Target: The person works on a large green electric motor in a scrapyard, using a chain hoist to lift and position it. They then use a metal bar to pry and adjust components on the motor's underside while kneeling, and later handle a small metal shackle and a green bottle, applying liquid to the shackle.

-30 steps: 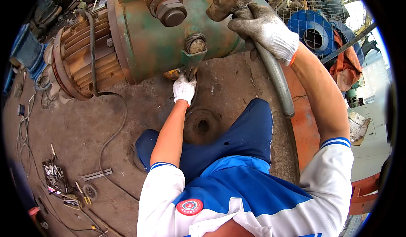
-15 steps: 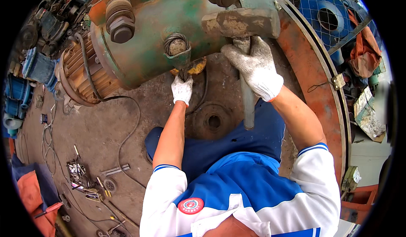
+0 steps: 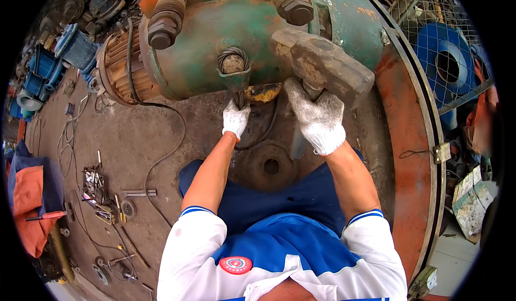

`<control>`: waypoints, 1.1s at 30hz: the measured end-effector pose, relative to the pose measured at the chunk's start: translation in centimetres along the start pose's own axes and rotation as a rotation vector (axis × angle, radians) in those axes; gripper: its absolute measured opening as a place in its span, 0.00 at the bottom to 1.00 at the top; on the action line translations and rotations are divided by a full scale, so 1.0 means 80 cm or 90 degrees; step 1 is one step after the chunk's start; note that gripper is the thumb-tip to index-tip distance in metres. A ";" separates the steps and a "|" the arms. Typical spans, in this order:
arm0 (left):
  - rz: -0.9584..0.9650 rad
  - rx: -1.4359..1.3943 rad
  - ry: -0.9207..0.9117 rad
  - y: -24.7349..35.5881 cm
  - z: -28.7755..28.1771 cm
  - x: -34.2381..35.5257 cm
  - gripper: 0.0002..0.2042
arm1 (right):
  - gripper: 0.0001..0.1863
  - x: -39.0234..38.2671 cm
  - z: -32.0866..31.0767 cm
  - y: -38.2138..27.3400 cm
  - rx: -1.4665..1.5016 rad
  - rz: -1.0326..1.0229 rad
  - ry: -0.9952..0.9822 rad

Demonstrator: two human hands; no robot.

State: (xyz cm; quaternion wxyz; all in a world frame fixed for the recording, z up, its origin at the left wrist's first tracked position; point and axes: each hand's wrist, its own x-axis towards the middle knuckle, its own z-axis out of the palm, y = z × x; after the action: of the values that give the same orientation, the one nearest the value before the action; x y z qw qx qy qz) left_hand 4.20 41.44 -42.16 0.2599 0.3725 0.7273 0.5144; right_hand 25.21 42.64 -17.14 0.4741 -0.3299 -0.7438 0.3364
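Your right hand (image 3: pixel 318 115) is wrapped around the handle of a big hammer (image 3: pixel 322 64), and your left hand (image 3: pixel 235 120) is closed on the twisted wire rope (image 3: pixel 239 99) under the lower edge of the green drum (image 3: pixel 199 43). The hammer is up above the floor (image 3: pixel 107 134), its long head slanting from top left down to the right, its handle pointing down. Your glove hides the handle's middle, its low end looks blurry, and the rope disappears into your left glove.
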 end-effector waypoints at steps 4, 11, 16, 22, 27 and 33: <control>-0.027 0.021 0.009 0.010 -0.001 -0.002 0.21 | 0.08 0.008 0.016 -0.009 -0.229 -0.284 0.020; -0.007 0.038 -0.012 -0.011 -0.011 0.002 0.20 | 0.17 0.013 0.095 0.027 -0.282 -0.165 -0.049; 0.017 0.067 0.027 -0.042 -0.037 -0.001 0.20 | 0.20 -0.042 0.034 0.003 -0.272 -0.219 -0.142; -0.006 -0.051 -0.003 -0.082 -0.062 -0.001 0.20 | 0.24 -0.011 0.140 -0.080 -0.475 -0.319 -0.270; -0.003 0.074 -0.106 -0.060 -0.048 -0.036 0.18 | 0.24 0.029 0.185 -0.086 -0.662 -0.050 -0.361; 0.036 0.050 -0.065 -0.069 -0.075 -0.006 0.17 | 0.20 0.001 0.212 -0.224 -0.757 -0.473 -0.533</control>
State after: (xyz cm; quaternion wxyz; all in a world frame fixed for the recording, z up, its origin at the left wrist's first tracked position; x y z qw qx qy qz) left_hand -1.62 36.65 -45.38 0.2674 0.4287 0.7219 0.4728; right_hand 6.37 29.56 -7.99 -0.0171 -0.1051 -0.9744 -0.1982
